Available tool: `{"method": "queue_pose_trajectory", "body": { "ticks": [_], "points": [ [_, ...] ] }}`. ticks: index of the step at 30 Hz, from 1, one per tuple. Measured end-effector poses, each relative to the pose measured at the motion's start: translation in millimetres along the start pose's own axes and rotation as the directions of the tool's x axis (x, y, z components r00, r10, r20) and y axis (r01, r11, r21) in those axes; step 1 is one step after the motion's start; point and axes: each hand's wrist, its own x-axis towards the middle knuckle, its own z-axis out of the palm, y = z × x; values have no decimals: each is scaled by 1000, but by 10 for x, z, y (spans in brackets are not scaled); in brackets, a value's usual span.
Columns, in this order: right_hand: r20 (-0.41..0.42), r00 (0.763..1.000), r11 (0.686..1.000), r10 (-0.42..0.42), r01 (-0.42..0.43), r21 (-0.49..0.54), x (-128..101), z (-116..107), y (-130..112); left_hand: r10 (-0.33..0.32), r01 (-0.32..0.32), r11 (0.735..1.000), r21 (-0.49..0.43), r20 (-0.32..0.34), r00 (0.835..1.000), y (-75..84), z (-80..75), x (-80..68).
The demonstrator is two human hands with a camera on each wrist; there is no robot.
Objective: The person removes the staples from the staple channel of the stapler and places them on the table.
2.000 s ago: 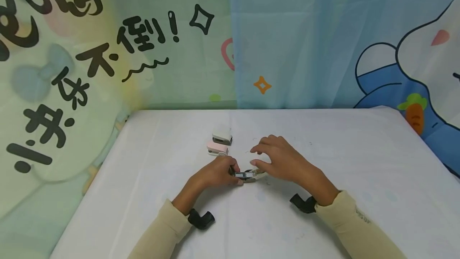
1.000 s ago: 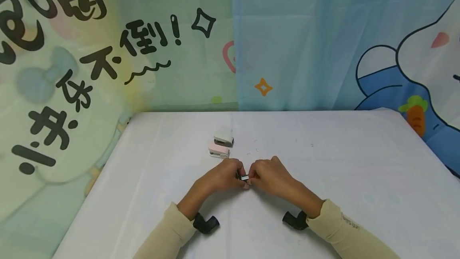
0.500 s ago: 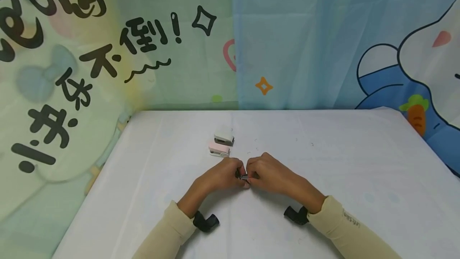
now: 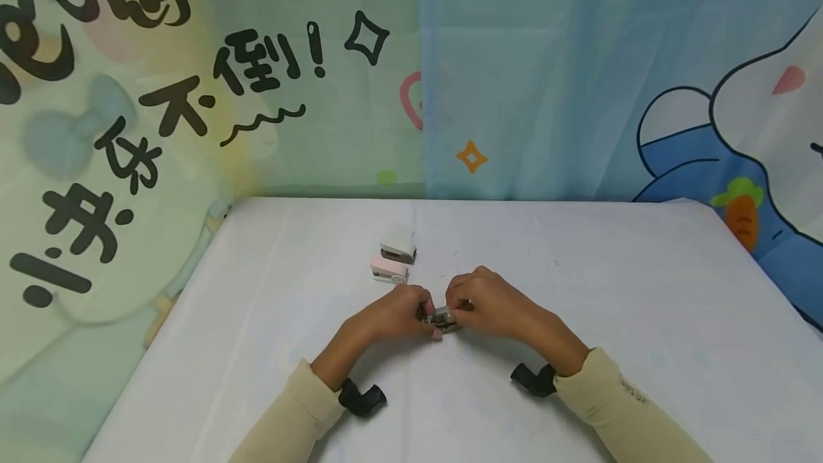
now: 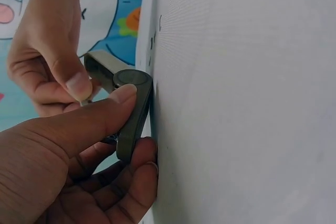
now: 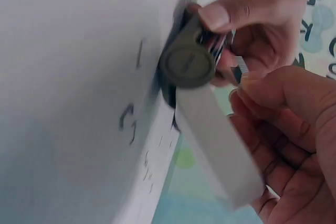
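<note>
"Where's the stapler (image 6: 188, 68)?"

"On or just above the tabletop (image 4: 579, 270), I'd say, long axis left to right; the left hand (image 4: 392, 313) grips its body."

"And the right hand (image 4: 494, 307)?"

"By the opened lid (image 6: 218, 148), pinching what I take for a staple strip (image 6: 240, 67)."

In the head view, light is bright and even; soft shadows lie on the white table (image 4: 579, 270) beside both sleeves (image 4: 630, 402). The wrist views are dimmer and greyish. In the right one, the stapler (image 6: 218, 145) becomes blurred toward lower right.
</note>
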Motion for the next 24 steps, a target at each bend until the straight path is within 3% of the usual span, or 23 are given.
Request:
{"method": "queue_pose_trajectory", "body": {
  "ticks": [4,9,17,24],
  "points": [
    [-4,996,996,85,-85,9,-31,-70,117,-1,1,1000,-3,-3,1000,-10,8,-3],
    [-90,987,991,132,-131,18,-77,-162,306,-7,7,1000,4,0,1000,-29,14,9],
    [-169,954,969,246,-246,21,-84,-210,526,21,-21,1000,4,-2,1000,4,0,-5],
    [-183,945,962,272,-270,40,37,-205,691,2,-2,1000,8,-4,1000,0,-2,-18]
  ]
}}
